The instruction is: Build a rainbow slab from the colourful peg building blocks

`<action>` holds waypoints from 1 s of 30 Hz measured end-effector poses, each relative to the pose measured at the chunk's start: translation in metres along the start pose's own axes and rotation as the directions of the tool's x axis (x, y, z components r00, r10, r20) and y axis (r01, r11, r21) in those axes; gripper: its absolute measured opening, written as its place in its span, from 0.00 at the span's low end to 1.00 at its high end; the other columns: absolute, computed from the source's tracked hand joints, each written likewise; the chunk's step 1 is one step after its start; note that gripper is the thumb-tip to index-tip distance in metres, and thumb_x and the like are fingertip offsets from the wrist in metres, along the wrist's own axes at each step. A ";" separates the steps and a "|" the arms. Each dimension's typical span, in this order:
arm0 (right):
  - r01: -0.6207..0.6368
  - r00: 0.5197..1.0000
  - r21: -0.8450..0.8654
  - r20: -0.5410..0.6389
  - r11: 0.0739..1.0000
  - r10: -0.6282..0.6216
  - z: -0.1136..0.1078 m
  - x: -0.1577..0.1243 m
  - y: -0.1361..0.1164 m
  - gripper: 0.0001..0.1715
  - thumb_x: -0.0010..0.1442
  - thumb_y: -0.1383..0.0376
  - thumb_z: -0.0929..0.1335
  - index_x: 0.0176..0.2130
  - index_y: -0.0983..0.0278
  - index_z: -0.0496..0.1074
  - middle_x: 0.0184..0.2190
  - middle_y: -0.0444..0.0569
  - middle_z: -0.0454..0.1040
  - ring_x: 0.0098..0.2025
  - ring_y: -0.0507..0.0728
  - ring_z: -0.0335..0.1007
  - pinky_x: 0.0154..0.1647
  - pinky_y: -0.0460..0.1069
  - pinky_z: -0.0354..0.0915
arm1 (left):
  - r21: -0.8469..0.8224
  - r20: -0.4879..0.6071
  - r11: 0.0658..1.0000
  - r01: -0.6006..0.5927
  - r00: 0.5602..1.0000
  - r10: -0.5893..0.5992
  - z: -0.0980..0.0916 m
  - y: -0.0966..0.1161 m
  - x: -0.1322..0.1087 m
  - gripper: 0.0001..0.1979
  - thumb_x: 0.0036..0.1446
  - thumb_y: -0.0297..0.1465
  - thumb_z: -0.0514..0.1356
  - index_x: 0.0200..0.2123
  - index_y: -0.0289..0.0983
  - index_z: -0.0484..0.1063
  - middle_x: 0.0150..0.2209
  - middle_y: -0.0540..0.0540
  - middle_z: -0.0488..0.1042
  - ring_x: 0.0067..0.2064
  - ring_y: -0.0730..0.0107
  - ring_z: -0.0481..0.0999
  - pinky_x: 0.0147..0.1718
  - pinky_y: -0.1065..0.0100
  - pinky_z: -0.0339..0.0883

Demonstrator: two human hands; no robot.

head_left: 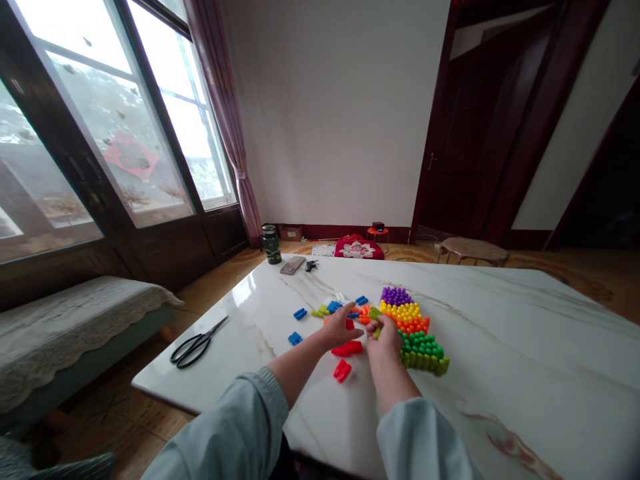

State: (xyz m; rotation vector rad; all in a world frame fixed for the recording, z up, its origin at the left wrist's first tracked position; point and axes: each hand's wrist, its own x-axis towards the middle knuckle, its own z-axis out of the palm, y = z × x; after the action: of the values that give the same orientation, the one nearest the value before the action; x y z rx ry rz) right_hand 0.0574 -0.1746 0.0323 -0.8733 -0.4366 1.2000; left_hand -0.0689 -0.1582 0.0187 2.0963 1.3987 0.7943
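Note:
My left hand reaches over loose plastic pieces, its fingers apart and nothing visible in them. Close beside it, my right hand is closed on a yellow-green plastic piece. Just right of that hand lies a knobbly bead-like assembly, banded purple, yellow, orange, green and olive green. Red pieces lie below my left hand, with another red pair nearer me. Blue pieces and light green pieces are scattered to the left and behind. Orange pieces are partly hidden by my hands.
Black-handled scissors lie on the marble-patterned table at the left. Toward its far edge are a dark bottle, a phone and keys. A round stool stands beyond, and a cloth-covered bench is at the left.

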 end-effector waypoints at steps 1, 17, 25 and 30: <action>-0.014 1.000 0.036 -0.014 0.999 0.014 0.002 -0.002 -0.004 0.11 0.46 0.64 0.64 0.23 0.60 0.52 0.14 0.33 0.52 0.13 0.45 0.48 0.13 0.41 0.52 | 0.060 0.008 0.998 -0.001 1.000 0.001 -0.002 -0.004 0.005 0.35 0.51 0.29 0.65 0.62 0.39 0.60 0.55 0.40 0.70 0.51 0.62 0.72 0.51 0.64 0.67; -0.233 0.973 0.329 0.077 0.915 0.219 0.029 -0.050 -0.054 0.13 0.54 0.56 0.68 0.33 0.63 0.67 0.22 0.39 0.69 0.20 0.45 0.64 0.18 0.40 0.56 | 0.538 0.087 0.833 0.127 0.975 -0.204 -0.045 -0.082 0.025 0.30 0.50 0.28 0.62 0.58 0.46 0.65 0.52 0.45 0.70 0.53 0.59 0.70 0.52 0.64 0.63; -0.265 0.961 0.390 0.038 0.882 0.272 0.027 -0.051 -0.059 0.08 0.53 0.61 0.69 0.31 0.63 0.67 0.21 0.38 0.69 0.18 0.45 0.62 0.16 0.40 0.56 | 0.586 0.008 0.782 0.212 0.963 -0.268 -0.027 -0.078 0.026 0.22 0.56 0.28 0.58 0.55 0.39 0.63 0.49 0.39 0.69 0.48 0.59 0.73 0.44 0.64 0.66; -0.284 0.955 0.399 0.036 0.872 0.294 0.028 -0.055 -0.059 0.06 0.53 0.64 0.68 0.32 0.64 0.68 0.21 0.39 0.69 0.18 0.45 0.61 0.16 0.40 0.56 | 0.600 -0.018 0.769 0.223 0.964 -0.266 -0.024 -0.075 0.018 0.16 0.57 0.28 0.56 0.49 0.36 0.65 0.48 0.38 0.69 0.45 0.59 0.75 0.41 0.64 0.67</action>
State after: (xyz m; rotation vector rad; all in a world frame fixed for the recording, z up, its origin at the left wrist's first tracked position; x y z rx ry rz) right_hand 0.0557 -0.2223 0.1028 -0.6071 -0.0269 1.4875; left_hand -0.1286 -0.1134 -0.0120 2.2691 2.0311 0.1658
